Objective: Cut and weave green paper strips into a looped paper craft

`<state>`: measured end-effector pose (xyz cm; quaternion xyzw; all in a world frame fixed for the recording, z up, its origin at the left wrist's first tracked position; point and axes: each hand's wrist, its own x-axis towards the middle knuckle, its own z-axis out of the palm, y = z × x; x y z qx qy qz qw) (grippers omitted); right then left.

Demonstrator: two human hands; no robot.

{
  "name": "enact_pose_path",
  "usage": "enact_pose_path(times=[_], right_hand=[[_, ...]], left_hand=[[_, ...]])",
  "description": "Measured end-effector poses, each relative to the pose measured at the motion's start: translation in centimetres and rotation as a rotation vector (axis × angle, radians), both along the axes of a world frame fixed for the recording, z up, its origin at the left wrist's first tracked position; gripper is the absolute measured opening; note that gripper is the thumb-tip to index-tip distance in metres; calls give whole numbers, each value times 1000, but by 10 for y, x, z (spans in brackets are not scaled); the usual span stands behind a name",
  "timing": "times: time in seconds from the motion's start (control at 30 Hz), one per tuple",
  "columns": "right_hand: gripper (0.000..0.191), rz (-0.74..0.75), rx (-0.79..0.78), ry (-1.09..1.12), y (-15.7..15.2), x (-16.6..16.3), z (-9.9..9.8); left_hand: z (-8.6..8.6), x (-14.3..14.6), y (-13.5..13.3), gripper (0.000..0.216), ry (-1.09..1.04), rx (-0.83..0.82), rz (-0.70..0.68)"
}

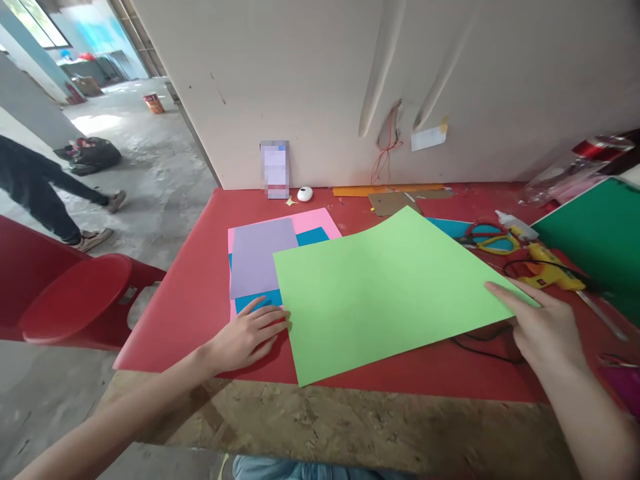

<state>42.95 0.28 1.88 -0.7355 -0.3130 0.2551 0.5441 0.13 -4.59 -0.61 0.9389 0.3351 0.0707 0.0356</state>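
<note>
A large light green paper sheet (380,293) lies tilted over the red table covering (195,287). My right hand (540,327) pinches its right corner and lifts that edge slightly. My left hand (250,333) rests flat on the table with its fingertips touching the sheet's left edge. Just beyond my left hand lies a stack of sheets: grey-lilac paper (263,257) on top of blue paper (313,237) and pink paper (315,219).
Yellow-handled scissors (493,241), a yellow glue gun (547,270) with a black cord, a glue bottle (515,225) and a dark green sheet (597,233) lie at right. Cardboard scraps and a white round object (305,194) sit by the wall. A red stool (75,300) stands left; a person walks beyond it.
</note>
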Motion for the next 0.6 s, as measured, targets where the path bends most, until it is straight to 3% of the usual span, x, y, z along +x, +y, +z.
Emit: enact_pose_path(times=[0.1, 0.17, 0.2, 0.27, 0.33, 0.43, 0.6], right_hand=[[24, 110, 38, -111, -13, -12, -3], [24, 300, 69, -238, -26, -28, -9], [32, 436, 111, -328, -34, -38, -12], [62, 845, 293, -736, -48, -63, -18], [76, 1034, 395, -1096, -60, -91, -23], [62, 1126, 376, -1394, -72, -131, -28], [45, 1142, 337, -1498, -77, -172, -35]], left_hand=[[-2, 0, -1, 37, 34, -35, -5], [-3, -1, 0, 37, 42, -46, -2], [-3, -1, 0, 37, 42, -52, -4], [-3, -2, -1, 38, 38, -64, -7], [-4, -2, -2, 39, 36, -68, -11], [-6, -3, -3, 40, 37, -69, -14], [-3, -2, 1, 40, 37, -95, -25]])
